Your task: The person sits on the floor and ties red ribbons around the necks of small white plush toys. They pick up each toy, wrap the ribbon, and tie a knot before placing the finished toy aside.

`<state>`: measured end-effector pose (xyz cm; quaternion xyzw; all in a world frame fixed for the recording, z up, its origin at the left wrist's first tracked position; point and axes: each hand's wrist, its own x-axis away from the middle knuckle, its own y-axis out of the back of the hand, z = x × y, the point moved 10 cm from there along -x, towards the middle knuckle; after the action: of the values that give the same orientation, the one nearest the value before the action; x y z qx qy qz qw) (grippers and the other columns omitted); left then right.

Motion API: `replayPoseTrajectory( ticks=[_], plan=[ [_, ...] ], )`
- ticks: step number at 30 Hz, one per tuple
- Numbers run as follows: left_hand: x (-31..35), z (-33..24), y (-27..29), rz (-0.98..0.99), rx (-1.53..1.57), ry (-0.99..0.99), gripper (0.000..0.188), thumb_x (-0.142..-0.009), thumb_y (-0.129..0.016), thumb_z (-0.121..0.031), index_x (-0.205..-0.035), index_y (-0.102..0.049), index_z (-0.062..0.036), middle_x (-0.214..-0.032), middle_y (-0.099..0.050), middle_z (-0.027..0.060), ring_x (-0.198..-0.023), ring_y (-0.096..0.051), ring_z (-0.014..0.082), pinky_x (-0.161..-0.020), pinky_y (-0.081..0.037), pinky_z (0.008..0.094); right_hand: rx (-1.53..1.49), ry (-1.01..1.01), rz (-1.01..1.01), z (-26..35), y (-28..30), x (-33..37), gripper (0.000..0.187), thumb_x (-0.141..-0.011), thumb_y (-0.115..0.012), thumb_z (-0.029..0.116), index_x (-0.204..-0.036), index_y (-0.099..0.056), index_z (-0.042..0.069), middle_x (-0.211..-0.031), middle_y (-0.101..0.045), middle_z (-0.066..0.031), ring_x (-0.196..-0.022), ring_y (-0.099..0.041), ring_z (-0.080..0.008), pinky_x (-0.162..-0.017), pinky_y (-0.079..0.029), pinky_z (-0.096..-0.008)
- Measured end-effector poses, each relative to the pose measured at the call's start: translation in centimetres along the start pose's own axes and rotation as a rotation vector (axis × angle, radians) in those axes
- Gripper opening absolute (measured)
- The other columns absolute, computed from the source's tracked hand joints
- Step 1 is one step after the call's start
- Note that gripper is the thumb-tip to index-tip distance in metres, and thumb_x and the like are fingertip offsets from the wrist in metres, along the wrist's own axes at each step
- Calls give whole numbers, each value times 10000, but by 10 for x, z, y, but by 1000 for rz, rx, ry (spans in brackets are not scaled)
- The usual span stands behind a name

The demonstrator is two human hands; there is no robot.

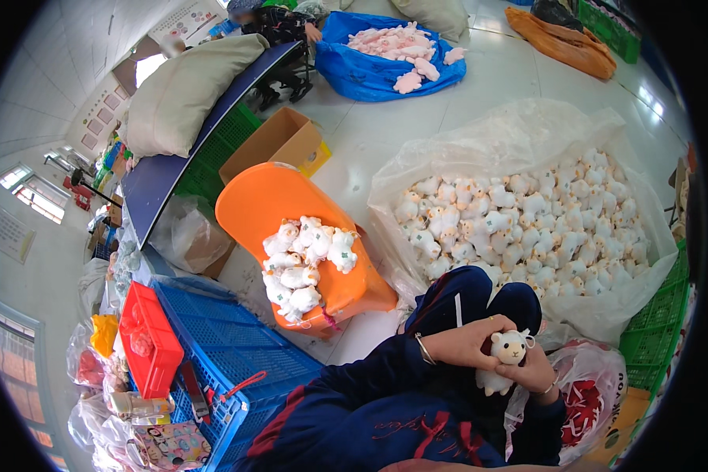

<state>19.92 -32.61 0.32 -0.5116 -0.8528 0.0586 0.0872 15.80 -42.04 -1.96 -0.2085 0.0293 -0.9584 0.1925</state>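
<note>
Head | hands (470, 344) clasping plush sheep (510, 348) | orange chair (252, 195) bearing white toys (297, 277) | tiled floor (488, 82)

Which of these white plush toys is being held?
The sheep between the left hand and right hand; others lie on the orange seat or in the translucent bag.

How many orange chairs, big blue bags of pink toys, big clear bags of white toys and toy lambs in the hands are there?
Orange chair: 1
Big blue bag of pink toys: 1
Big clear bag of white toys: 1
Toy lamb in the left hand and right hand: 1
Total: 4
</note>
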Motion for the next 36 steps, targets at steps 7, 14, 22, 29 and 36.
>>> replayPoseTrajectory(
  ticks=[7,14,22,29,36],
  plan=[
    [2,16,14,-77,-96,53,488,-822,-811,-232,-1190,-574,-15,-1086,-652,81,-1042,-609,151,-941,-490,301,-93,92,-67,5,5,0,504,-831,-785,130,-1273,-573,14,-1136,-669,-55,-1030,-651,-155,-909,-524,-312],
    [0,30,3,-46,53,36,464,-828,-821,-213,-1190,-606,-17,-1086,-674,59,-1019,-630,131,-929,-516,298,-135,99,1,0,-1,1,477,-867,-754,80,-1292,-553,0,-1177,-651,-49,-1061,-639,-149,-924,-518,-308],
    [-3,44,15,-153,35,50,417,-856,-808,-182,-1197,-629,-23,-1092,-693,44,-996,-642,113,-892,-533,288,281,152,-290,-13,35,4,145,-865,-756,63,-979,-694,-3,-851,-689,-13,-772,-629,-86,-689,-500,-255],
    [-1,45,22,-278,183,84,413,-862,-800,-199,-1204,-640,-30,-1094,-703,48,-991,-644,114,-895,-532,293,535,382,-272,23,17,0,175,-905,-675,137,-981,-689,-20,-798,-651,-116,-696,-647,-244,-626,-481,-335],
    [1,44,31,-427,18,-11,502,-834,-823,-242,-1227,-596,-28,-1089,-677,58,-988,-622,127,-887,-523,302,680,346,-286,47,5,-1,223,-870,-715,200,-923,-655,-7,-871,-565,-133,-718,-604,-293,-656,-494,-368]
  ],
)
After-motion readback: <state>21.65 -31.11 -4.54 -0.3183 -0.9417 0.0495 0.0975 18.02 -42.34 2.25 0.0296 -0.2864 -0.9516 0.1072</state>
